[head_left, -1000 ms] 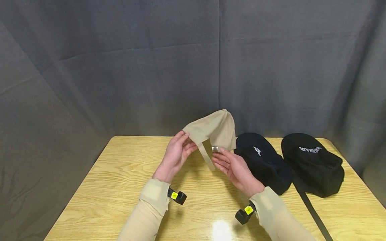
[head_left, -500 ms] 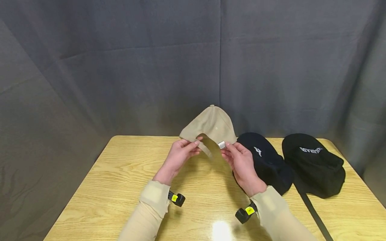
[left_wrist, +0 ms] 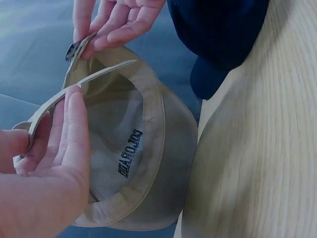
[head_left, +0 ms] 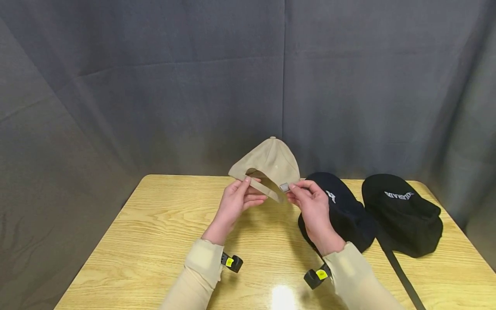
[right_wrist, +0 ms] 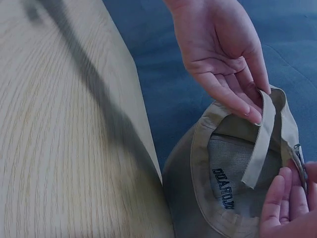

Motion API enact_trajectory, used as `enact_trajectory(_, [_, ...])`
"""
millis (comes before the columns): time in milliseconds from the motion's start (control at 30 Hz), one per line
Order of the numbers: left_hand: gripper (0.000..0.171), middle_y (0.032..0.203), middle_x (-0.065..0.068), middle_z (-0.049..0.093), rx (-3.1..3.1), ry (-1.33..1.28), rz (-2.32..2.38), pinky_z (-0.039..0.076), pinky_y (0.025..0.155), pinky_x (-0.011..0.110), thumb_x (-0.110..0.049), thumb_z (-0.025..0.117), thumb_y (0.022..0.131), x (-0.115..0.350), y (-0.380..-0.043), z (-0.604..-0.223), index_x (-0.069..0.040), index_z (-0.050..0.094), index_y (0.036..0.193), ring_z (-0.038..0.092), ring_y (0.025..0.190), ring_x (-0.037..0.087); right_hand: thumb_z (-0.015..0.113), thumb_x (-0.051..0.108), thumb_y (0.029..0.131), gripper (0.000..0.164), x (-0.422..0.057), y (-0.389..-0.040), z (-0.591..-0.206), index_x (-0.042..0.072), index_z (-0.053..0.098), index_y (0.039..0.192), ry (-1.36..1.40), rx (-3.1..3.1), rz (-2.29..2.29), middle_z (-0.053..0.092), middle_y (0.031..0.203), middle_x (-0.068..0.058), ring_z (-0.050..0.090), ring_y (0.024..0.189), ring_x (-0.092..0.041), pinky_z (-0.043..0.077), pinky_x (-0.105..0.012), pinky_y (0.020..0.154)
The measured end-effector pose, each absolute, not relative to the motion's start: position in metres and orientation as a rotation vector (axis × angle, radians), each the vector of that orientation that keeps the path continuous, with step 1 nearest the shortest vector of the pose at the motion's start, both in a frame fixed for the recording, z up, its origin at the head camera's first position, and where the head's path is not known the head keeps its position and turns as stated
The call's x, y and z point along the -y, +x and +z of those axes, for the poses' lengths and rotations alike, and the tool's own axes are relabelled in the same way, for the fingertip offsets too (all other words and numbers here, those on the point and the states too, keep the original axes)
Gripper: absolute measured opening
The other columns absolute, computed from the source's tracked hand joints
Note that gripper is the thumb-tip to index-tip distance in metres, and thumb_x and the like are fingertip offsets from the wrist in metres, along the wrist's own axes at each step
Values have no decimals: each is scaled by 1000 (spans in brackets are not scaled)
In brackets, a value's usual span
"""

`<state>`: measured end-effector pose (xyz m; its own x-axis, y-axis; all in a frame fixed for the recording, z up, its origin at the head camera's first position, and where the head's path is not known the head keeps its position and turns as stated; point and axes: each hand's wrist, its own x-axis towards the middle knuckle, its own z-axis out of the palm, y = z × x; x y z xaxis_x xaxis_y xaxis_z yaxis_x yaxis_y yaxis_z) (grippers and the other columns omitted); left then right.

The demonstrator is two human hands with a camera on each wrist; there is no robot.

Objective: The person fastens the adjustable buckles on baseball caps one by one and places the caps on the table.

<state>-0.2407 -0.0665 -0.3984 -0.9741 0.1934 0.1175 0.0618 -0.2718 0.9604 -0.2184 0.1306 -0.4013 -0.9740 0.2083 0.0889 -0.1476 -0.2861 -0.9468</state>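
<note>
Both hands hold a beige cap (head_left: 271,161) up over the table, its back opening toward me. With thumb and fingers, my left hand (head_left: 234,202) pinches the root of the cap's strap (head_left: 265,189), whose loose end sticks out toward the right. My right hand (head_left: 311,206) pinches the other side of the opening, at the metal buckle (head_left: 284,187). The strap's free end lies apart from the buckle. In the left wrist view, the cap's inside (left_wrist: 116,129) shows the stitched lettering from behind, in dark thread.
A navy cap (head_left: 346,215) with a white emblem lies on the wooden table (head_left: 155,232) right behind my right hand. Beside it, farther right, is a black cap (head_left: 407,219) with white lettering, its long strap (head_left: 403,275) trailing to the front. A grey curtain (head_left: 193,107) hangs behind.
The cap has turned so its back opening faces me, and its crown has shifted left. My left fingers have moved along the strap, whose loose end now points more toward the buckle.
</note>
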Motion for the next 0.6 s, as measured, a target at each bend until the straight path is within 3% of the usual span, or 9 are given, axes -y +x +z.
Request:
enact_trajectory(200, [34,103,22,71,-1788,328,2451,58,84,38,-23,42,112,63,-238,-397,4,60,122,74,89,25,76,11,93,28,-134,-218,-401,-2,69,117,-48,1974,2171,75,94,-3,69,86,-17,54,-33,88])
enact_trajectory(400, [36,105,23,71,-1804,352,2466,58,85,38,-24,42,112,62,-236,-395,5,59,123,74,91,26,80,13,90,28,-136,-218,-399,0,73,114,-64,2084,2060,72,100,-7,66,91,-18,52,-31,85])
enact_trajectory(600, [37,106,23,70,-1808,356,2475,58,85,37,-26,42,112,61,-235,-396,6,59,124,73,91,24,82,16,88,25,-136,-217,-398,-1,74,105,-70,2138,2039,70,94,-6,63,88,-20,50,-30,79])
